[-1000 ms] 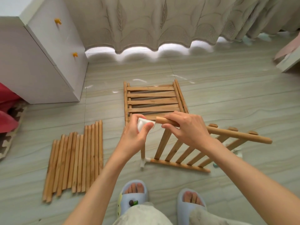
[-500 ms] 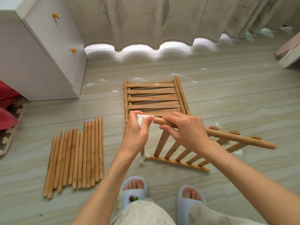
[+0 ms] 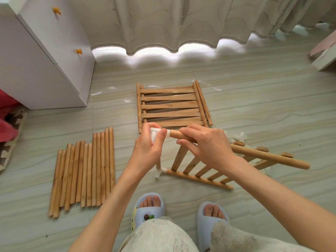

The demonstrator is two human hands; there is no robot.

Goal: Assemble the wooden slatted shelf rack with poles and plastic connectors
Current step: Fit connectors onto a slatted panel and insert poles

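Shelf rail (image 3: pixel 263 155) | axis runs rightward | right hand (image 3: pixel 205 144) grips it | left hand (image 3: pixel 151 144) pinches plastic connector (image 3: pixel 154 133) on its end

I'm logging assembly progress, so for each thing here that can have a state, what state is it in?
plastic connector: pinched in left hand, at the rail end.
shelf panel: tilted, upper rail gripped by right hand.
lower connector: fitted on the panel's lower corner.
spare panels: stacked flat on the floor.
loose poles: lying side by side, unused.
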